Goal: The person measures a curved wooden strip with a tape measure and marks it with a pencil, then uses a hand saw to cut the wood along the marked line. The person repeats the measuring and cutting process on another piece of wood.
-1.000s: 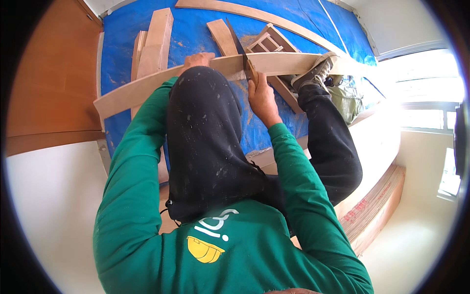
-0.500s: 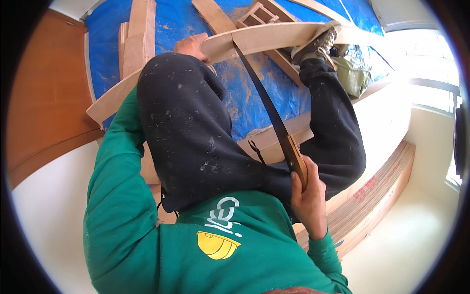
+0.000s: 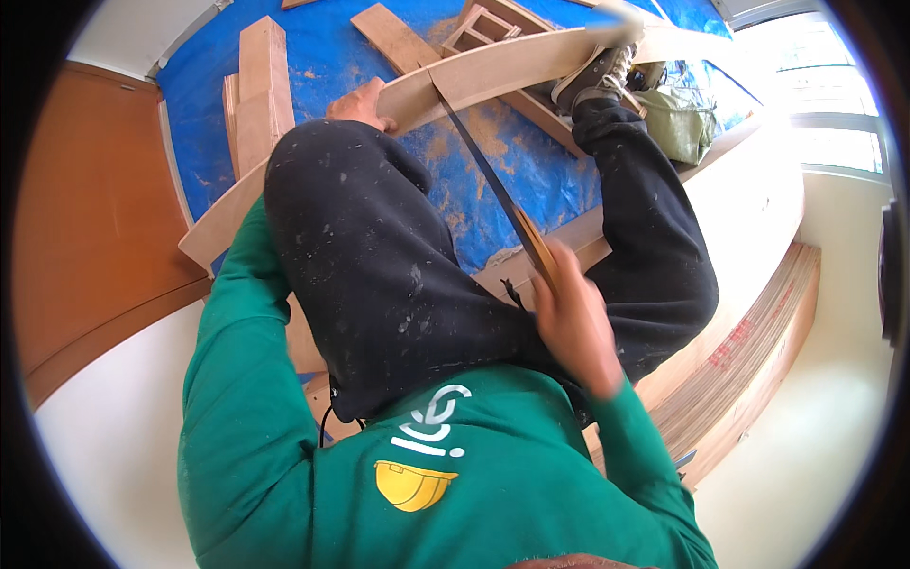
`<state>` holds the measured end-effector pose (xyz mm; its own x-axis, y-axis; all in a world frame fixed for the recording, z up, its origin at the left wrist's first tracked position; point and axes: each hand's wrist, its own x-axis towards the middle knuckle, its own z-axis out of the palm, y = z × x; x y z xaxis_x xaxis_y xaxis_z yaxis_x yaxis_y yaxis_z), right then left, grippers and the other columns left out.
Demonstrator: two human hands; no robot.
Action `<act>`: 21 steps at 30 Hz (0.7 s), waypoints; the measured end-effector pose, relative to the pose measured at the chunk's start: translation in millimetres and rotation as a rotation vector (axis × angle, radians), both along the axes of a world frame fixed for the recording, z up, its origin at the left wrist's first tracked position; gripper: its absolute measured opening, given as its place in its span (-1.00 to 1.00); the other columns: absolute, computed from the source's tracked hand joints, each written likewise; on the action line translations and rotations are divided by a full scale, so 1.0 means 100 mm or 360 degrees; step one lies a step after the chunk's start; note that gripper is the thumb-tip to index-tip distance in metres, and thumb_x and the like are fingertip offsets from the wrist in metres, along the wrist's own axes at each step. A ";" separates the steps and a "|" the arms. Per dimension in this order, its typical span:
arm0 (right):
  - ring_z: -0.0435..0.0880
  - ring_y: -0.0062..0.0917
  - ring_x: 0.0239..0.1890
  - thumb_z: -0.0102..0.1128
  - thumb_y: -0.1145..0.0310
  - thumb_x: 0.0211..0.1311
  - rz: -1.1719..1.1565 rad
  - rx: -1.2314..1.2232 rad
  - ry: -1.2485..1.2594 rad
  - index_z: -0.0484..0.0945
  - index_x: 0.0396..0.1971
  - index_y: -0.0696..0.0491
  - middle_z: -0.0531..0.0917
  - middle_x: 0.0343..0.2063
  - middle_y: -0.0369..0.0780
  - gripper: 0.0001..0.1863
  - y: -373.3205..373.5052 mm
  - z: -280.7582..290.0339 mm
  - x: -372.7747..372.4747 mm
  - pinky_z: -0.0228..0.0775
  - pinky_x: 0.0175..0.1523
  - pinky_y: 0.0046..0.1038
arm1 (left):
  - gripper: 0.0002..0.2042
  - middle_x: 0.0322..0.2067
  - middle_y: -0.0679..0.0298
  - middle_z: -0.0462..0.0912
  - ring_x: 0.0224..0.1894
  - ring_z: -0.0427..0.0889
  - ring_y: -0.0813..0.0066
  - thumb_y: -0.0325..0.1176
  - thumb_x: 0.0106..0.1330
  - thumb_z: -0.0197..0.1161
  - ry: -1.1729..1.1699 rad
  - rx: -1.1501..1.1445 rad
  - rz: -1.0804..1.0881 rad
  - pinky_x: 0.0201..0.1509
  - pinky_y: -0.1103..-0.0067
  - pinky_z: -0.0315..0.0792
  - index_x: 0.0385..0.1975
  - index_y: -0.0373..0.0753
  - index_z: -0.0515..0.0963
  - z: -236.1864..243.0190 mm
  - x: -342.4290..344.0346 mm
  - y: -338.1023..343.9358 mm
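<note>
A long pale wooden board (image 3: 507, 74) lies across under my left knee, its far right part beneath my shod foot (image 3: 597, 76). My left hand (image 3: 360, 106) is closed on the board, just left of a thin cut line. At that line a handsaw (image 3: 477, 152) with a dark narrow blade meets the board's near edge. My right hand (image 3: 576, 318) wraps round the saw's wooden handle, slightly blurred. Part of my left forearm is hidden behind the knee.
A blue tarp (image 3: 332, 43) dusted with sawdust covers the floor. Several planks (image 3: 261, 90) and a small wooden frame (image 3: 483, 30) lie on it. A green sack (image 3: 678, 128) sits beside my foot. Stacked plywood sheets (image 3: 730, 370) stand at right, and an orange-brown door (image 3: 104, 209) at left.
My right hand has pushed the saw forward and left, so its handle is nearer the board. The left hand keeps its hold on the board.
</note>
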<state>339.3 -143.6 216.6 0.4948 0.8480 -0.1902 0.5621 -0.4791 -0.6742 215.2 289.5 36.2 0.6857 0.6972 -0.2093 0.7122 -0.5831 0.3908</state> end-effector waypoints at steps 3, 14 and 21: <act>0.82 0.24 0.00 0.30 0.42 0.60 -0.0053 -0.0120 0.0043 0.42 0.47 0.08 0.82 -0.06 0.19 -0.47 -0.45 0.34 -0.07 0.68 0.06 0.13 | -0.36 0.13 -0.04 0.84 0.24 0.80 -0.16 -0.10 0.25 0.71 0.0063 -0.0065 0.0029 0.31 0.03 0.61 0.25 -0.11 0.52 -0.06 0.02 0.04; 0.73 0.31 -0.16 0.14 0.18 0.70 -0.0010 0.0171 -0.0067 0.38 0.04 0.09 0.75 -0.27 0.23 -0.72 1.58 -0.96 0.27 0.47 -0.03 0.32 | -0.32 0.11 -0.09 0.84 0.27 0.80 -0.14 -0.03 0.22 0.71 0.0124 -0.0102 0.0012 0.33 0.07 0.60 0.26 -0.13 0.53 0.13 0.06 -0.05; 0.79 0.17 -0.14 0.27 0.38 0.62 -0.0100 -0.0066 -0.0004 0.46 0.33 0.04 0.78 -0.21 0.11 -0.61 -0.58 0.37 -0.13 0.59 -0.09 0.15 | -0.31 0.11 -0.10 0.84 0.24 0.80 -0.18 0.00 0.22 0.72 0.0080 -0.0080 -0.0034 0.30 0.06 0.61 0.25 -0.15 0.53 -0.05 0.02 0.08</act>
<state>326.1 -201.7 253.5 0.5473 0.8066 -0.2233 0.5318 -0.5411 -0.6515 217.6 297.1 31.7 0.6878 0.6704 -0.2782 0.7194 -0.5787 0.3841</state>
